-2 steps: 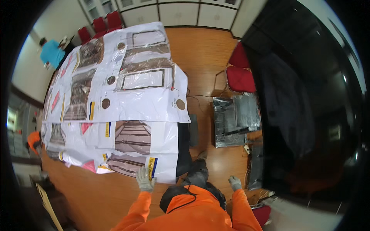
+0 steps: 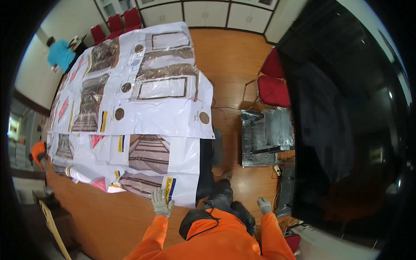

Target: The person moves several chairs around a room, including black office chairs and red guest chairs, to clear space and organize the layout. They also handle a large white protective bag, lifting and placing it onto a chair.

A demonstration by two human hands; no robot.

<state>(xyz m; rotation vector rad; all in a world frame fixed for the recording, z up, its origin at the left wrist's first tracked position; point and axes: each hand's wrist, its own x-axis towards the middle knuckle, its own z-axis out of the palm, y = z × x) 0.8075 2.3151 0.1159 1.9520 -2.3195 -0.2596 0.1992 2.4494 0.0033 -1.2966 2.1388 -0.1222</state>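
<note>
My left hand (image 2: 161, 202), in a grey work glove, rests on the near edge of a large printed plastic banner (image 2: 184, 162). Its fingers are stretched out and nothing is gripped. The banner lies wrinkled in overlapping sheets over a wide dark surface, with pictures of wooden-slat panels and frames on white. My right hand (image 2: 264, 206), gloved too, hangs away from the banner on the right, its fingers loosely curled with no thing seen in them.
A plastic-wrapped item (image 2: 266, 136) stands on the floor at right, beside a red chair (image 2: 273, 90) and cables. A large glossy black panel (image 2: 342, 130) fills the right side. One person in blue (image 2: 60, 56) and another in orange (image 2: 38, 152) are at left. Red chairs (image 2: 116, 22) line the back.
The view has turned slightly. My left hand stays on the banner's edge and my right hand hangs almost where it was.
</note>
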